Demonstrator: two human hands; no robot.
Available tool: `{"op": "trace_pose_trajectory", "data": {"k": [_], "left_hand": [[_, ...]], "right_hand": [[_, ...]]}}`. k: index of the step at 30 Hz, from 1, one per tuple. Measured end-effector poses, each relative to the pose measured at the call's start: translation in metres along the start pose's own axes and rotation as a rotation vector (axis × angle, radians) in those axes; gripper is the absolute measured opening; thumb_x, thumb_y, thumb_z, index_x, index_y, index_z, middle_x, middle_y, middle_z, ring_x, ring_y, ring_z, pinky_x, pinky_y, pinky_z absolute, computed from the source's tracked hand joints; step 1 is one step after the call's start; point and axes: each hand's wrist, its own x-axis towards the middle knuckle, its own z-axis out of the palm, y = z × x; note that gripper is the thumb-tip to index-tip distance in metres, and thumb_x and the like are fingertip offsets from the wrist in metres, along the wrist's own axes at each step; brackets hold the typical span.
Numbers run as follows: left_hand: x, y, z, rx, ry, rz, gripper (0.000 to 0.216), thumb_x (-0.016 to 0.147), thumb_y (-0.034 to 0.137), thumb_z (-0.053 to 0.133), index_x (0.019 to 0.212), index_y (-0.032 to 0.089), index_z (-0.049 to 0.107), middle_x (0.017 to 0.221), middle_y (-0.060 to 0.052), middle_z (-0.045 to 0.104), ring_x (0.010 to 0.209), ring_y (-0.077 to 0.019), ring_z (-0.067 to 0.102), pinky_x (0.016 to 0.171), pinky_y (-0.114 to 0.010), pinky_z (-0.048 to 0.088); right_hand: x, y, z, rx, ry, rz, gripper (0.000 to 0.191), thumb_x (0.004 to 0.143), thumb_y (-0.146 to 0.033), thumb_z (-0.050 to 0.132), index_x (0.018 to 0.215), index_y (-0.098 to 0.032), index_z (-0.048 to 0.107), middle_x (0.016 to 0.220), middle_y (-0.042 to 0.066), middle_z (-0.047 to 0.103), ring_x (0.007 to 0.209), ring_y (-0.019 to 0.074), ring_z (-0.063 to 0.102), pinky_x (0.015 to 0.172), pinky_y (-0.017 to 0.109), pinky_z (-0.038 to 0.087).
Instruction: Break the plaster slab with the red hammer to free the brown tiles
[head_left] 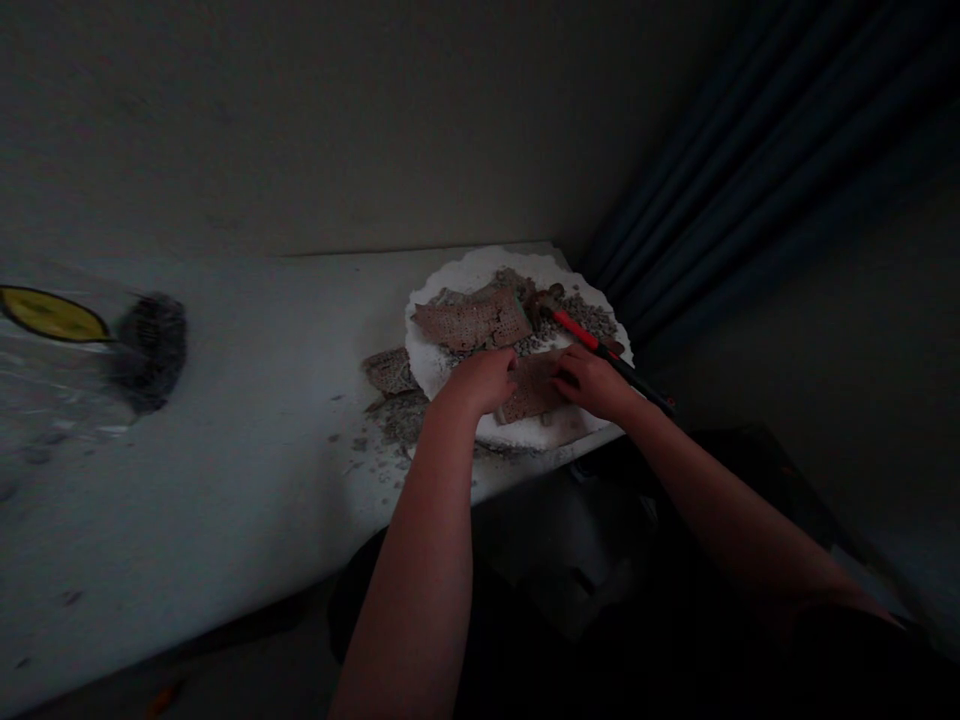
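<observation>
Both hands are at a flat, reddish-brown piece with a pitted surface [531,386], over the near part of a white round board with a ragged rim [499,262]. My left hand [484,382] is closed on the piece's left end. At its right end, my right hand [592,382] grips with curled fingers. Just beyond lies a larger pitted slab of the same colour [472,322], amid grey crumbs [589,315]. A hammer-like tool with a red and black handle [577,328] rests across the board's right side, beside my right hand. Its dark head is partly lost among the debris.
The board stands on a long pale table [255,430] against a wall. Another rough chunk [390,371] and loose grit [401,420] lie left of the board. Farther left is a clear plastic bag [67,370] with dark contents. A dark blue curtain [720,170] hangs at right.
</observation>
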Motion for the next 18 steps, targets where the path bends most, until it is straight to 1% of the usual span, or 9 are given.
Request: {"op": "trace_pose_trajectory", "data": {"k": [2,5,10,13,18], "left_hand": [[0.000,0.001,0.000,0.005,0.000,-0.004,0.032,0.087,0.021,0.062,0.119,0.022,0.065,0.101,-0.007,0.075,0.096,-0.0220,0.068,0.079,-0.031,0.048],[0.000,0.000,0.000,0.007,0.004,0.000,0.030,0.088,0.022,0.062,0.118,0.022,0.065,0.099,-0.006,0.075,0.094,-0.0216,0.068,0.079,-0.030,0.048],[0.001,-0.002,0.002,-0.008,0.001,0.007,0.032,0.087,0.023,0.064,0.119,0.022,0.064,0.102,-0.007,0.075,0.094,-0.0216,0.068,0.077,-0.030,0.047],[0.001,-0.003,0.002,-0.014,0.004,0.011,0.034,0.087,0.023,0.064,0.121,0.022,0.064,0.104,-0.007,0.074,0.094,-0.0219,0.068,0.079,-0.031,0.048],[0.001,-0.002,0.002,-0.017,0.001,0.010,0.034,0.087,0.023,0.064,0.121,0.023,0.064,0.103,-0.006,0.075,0.095,-0.0219,0.068,0.081,-0.031,0.049]], "right_hand": [[0.004,0.005,-0.004,0.049,-0.038,0.008,0.007,0.088,-0.016,0.062,0.093,-0.017,0.067,0.097,0.007,0.063,0.088,0.0197,0.060,0.080,0.032,0.046],[0.016,0.012,-0.010,0.108,-0.150,-0.008,0.005,0.086,-0.015,0.063,0.089,-0.018,0.066,0.090,0.005,0.065,0.083,0.0183,0.060,0.077,0.030,0.045],[0.035,0.015,-0.018,0.117,-0.324,0.025,0.004,0.085,-0.016,0.062,0.087,-0.018,0.066,0.087,0.005,0.069,0.078,0.0167,0.061,0.071,0.028,0.043],[0.043,0.016,-0.021,0.091,-0.378,-0.006,0.004,0.084,-0.017,0.062,0.084,-0.018,0.065,0.086,0.006,0.068,0.076,0.0170,0.059,0.070,0.028,0.043],[0.049,0.019,-0.024,0.092,-0.417,-0.023,0.004,0.084,-0.017,0.061,0.081,-0.019,0.063,0.080,0.004,0.066,0.071,0.0163,0.058,0.066,0.028,0.043]]}}
